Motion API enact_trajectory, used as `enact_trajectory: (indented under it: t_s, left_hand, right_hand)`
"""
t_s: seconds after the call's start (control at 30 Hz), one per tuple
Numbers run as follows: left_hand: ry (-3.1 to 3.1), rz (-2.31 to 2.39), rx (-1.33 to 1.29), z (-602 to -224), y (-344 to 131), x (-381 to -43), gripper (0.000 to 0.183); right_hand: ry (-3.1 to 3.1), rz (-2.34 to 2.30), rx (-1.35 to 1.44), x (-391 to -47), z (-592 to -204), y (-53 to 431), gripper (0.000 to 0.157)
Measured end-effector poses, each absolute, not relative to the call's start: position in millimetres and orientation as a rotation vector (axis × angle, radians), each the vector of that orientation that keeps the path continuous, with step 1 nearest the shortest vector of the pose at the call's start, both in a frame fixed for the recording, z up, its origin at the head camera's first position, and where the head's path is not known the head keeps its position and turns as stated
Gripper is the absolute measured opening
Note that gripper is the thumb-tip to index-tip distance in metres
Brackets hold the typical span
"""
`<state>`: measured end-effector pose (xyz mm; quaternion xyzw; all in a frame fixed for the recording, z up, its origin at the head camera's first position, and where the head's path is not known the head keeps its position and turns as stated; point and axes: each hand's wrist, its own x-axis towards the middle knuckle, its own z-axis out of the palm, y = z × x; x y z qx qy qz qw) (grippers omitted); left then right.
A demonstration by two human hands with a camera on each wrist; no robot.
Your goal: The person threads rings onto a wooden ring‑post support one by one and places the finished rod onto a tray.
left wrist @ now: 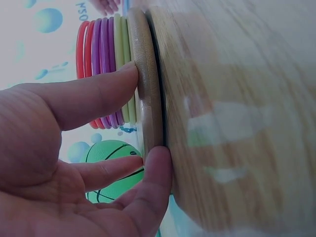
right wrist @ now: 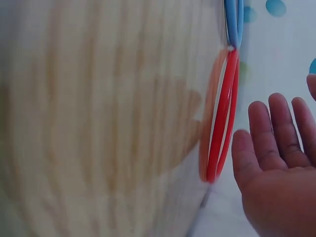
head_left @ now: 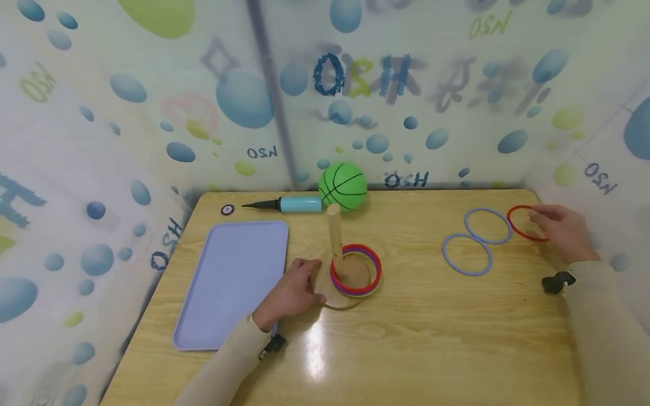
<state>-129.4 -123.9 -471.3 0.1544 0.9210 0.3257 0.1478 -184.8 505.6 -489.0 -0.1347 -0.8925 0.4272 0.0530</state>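
Observation:
A ring-toss stand, with a round wooden base (head_left: pixel 330 293) and an upright peg (head_left: pixel 334 237), stands mid-table. Stacked around the peg lie red rings (left wrist: pixel 84 49), purple rings (left wrist: pixel 103 49) and yellow-green rings (left wrist: pixel 121 49), with red uppermost. My left hand (head_left: pixel 291 293) holds the base's left rim, thumb and fingers set apart along its edge. On the right, my right hand (head_left: pixel 563 228) hovers over a loose red ring (head_left: pixel 513 225). In the right wrist view its fingers (right wrist: pixel 284 128) are straight and apart from that ring. Two blue rings (head_left: pixel 467 274) lie beside it.
A lavender tray (head_left: pixel 244 270) lies on the left of the table. Behind are a blue hand pump (head_left: pixel 301 204), a green ball (head_left: pixel 343 186) and a small dark round object (head_left: pixel 227 210). Patterned walls (head_left: pixel 437 113) enclose the table's back and sides.

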Motion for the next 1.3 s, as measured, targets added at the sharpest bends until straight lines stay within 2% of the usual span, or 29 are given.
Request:
enact_trajectory:
  t_s: [0.27, 0.57, 0.67, 0.9, 1.3]
  left_hand:
    - [2.65, 0.951, 0.456, -475, -125, -131, 0.086]
    - [2.659, 0.938, 0.463, -475, -125, -130, 0.086]
    - [2.657, 0.945, 0.454, -475, -124, -130, 0.086]
    - [2.661, 0.945, 0.453, -476, -124, -130, 0.085]
    - [2.647, 0.959, 0.457, -474, -124, -129, 0.086]
  right_hand:
    - [-2.831, 1.158, -0.558, -186, -483, 514, 0.081]
    - [-2.969, 1.126, -0.554, -187, -480, 519, 0.085]
    - [-3.024, 1.089, -0.535, -188, -481, 520, 0.084]
    - [-3.076, 0.948, -0.42, -192, -485, 522, 0.065]
    - [-3.158, 0.848, -0.389, -191, -477, 516, 0.054]
